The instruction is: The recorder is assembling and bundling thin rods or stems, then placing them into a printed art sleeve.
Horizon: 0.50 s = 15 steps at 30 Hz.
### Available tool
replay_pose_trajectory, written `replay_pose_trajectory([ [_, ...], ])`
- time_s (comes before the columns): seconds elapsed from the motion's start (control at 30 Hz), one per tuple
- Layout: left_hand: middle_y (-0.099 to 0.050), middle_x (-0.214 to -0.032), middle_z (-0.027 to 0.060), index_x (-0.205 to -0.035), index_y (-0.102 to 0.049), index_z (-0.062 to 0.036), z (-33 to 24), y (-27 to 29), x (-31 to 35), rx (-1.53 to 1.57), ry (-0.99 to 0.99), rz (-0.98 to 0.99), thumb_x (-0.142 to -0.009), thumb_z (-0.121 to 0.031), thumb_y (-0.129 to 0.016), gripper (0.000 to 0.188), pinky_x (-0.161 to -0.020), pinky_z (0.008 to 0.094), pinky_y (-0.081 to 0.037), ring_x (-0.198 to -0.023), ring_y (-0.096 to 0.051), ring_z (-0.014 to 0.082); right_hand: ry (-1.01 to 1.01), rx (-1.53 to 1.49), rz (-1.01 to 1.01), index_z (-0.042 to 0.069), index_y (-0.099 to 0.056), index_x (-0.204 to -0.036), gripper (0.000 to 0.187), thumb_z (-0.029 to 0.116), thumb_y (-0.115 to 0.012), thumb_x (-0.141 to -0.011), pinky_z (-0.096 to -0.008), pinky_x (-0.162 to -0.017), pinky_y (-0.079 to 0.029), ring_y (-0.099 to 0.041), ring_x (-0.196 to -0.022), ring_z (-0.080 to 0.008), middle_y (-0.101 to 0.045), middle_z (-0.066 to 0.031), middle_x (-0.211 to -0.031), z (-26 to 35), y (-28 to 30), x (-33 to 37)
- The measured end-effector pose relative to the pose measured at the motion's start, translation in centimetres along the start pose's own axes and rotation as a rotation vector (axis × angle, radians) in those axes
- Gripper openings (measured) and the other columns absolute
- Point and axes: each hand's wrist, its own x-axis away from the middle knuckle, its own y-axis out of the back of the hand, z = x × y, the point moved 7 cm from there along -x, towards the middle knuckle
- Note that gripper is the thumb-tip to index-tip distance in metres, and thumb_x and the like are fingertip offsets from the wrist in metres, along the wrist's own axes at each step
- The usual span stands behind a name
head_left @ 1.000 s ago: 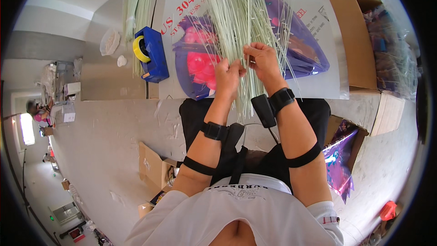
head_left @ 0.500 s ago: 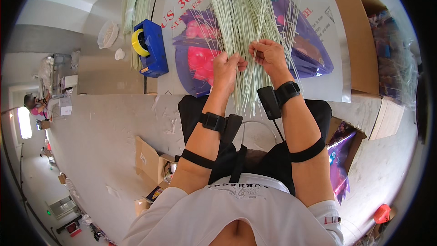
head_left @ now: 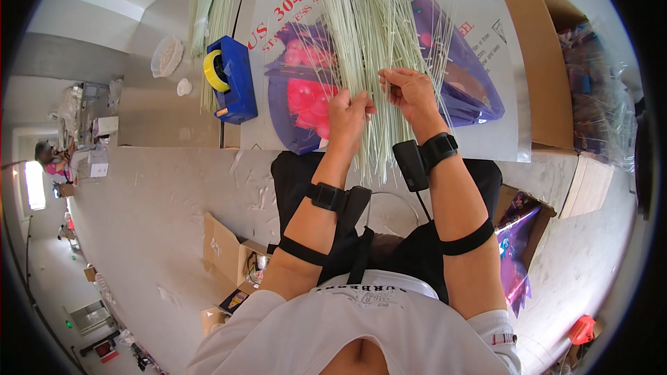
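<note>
A large loose heap of thin pale green-white sticks (head_left: 382, 35) lies lengthwise before me, its near ends reaching past the table edge. My left hand (head_left: 349, 117) is closed around a bunch of them on the heap's left side. Over the right side, my right hand (head_left: 411, 96) is closed in a pinch, thumb against forefinger, on what looks like one or a few sticks; the fingertips partly hide them. Beneath the heap is a purple printed plastic bag or foil (head_left: 476, 101) with bright pink shapes (head_left: 308, 101) on the left.
A blue tape dispenser (head_left: 238, 90) with yellow tape stands left of the heap. Beyond it are a white bowl (head_left: 167, 57), a small white lump (head_left: 184, 87) and more sticks (head_left: 221, 7). An open cardboard box (head_left: 538, 48) with plastic-wrapped goods borders the table's right side.
The whole view has shifted slightly, so the table sits a little lower. Both hands stay over the sticks in nearly the same grips, with only small finger movements.
</note>
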Motion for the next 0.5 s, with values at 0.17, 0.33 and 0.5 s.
replay_pose_trajectory([
  [0.17,-0.056,-0.068,0.0065,-0.075,-0.053,-0.0003,-0.13,-0.01,0.38,0.066,0.014,0.023,-0.089,-0.012,-0.052,0.018,-0.051,0.0272,-0.042,-0.057,-0.054,0.0143,0.0,0.041,-0.022,-0.001,-0.065,-0.082,0.01,0.008,-0.066,-0.077,-0.0224,-0.048,-0.042,-0.057,-0.056,-0.0099,-0.064,-0.0052,-0.07,0.12,0.27,-0.09],
  [0.33,-0.055,-0.068,0.0062,-0.076,-0.053,-0.0007,-0.22,0.01,0.6,0.086,0.051,0.038,-0.089,-0.013,-0.051,0.018,-0.051,0.027,-0.043,-0.057,-0.055,0.0139,0.072,0.136,-0.094,-0.003,-0.065,-0.075,0.008,0.005,-0.065,-0.075,-0.0237,-0.041,-0.037,-0.052,-0.047,-0.01,-0.062,-0.0061,-0.064,0.62,0.36,0.02],
  [0.5,-0.056,-0.069,0.0061,-0.077,-0.053,-0.0011,-0.2,0.09,0.68,0.1,0.045,0.055,-0.09,-0.014,-0.052,0.018,-0.052,0.0266,-0.043,-0.058,-0.055,0.0138,0.137,0.188,-0.133,-0.005,-0.064,-0.067,0.008,0.001,-0.063,-0.073,-0.0248,-0.037,-0.032,-0.045,-0.04,-0.0108,-0.059,-0.0073,-0.057,0.97,0.71,-0.29],
])
